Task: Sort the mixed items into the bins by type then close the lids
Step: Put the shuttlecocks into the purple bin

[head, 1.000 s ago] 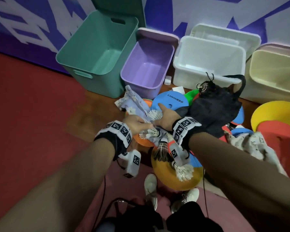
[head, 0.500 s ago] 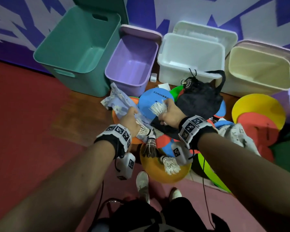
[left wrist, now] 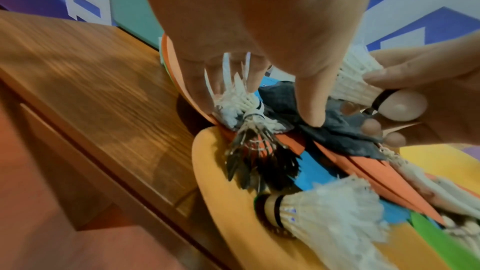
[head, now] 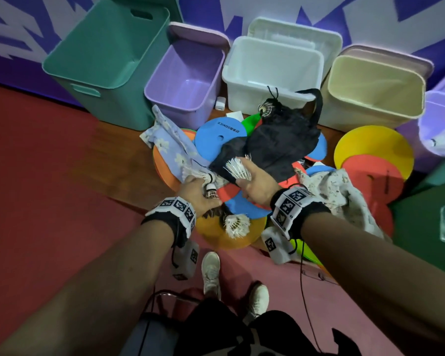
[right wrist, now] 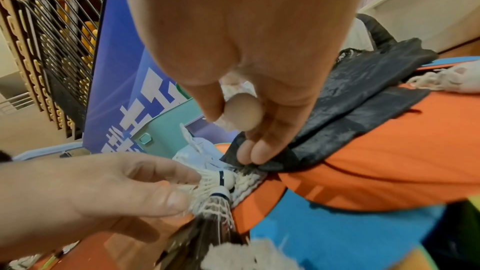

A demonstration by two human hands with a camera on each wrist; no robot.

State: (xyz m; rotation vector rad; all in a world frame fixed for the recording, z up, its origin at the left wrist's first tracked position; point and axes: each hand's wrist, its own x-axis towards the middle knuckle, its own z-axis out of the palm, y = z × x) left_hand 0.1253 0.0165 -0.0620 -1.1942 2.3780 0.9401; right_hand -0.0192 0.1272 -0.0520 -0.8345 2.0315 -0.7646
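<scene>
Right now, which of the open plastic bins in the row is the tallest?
The teal green plastic bin at the row's left end; the lilac, white and cream bins beside it are lower.

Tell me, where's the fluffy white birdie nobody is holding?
In the head view the loose white shuttlecock lies on the orange disc at the near edge of the pile, between the two wrists, just below the left hand.

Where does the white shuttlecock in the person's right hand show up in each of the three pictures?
Head view: the white shuttlecock sits centre, feathers fanning up-left from the right hand.
Left wrist view: at the right edge, cork pointing right, pinched by fingers.
Right wrist view: upper centre, only its round cork shows clearly.
Shared landmark: the black mesh bag, beside the hand in every view.
</scene>
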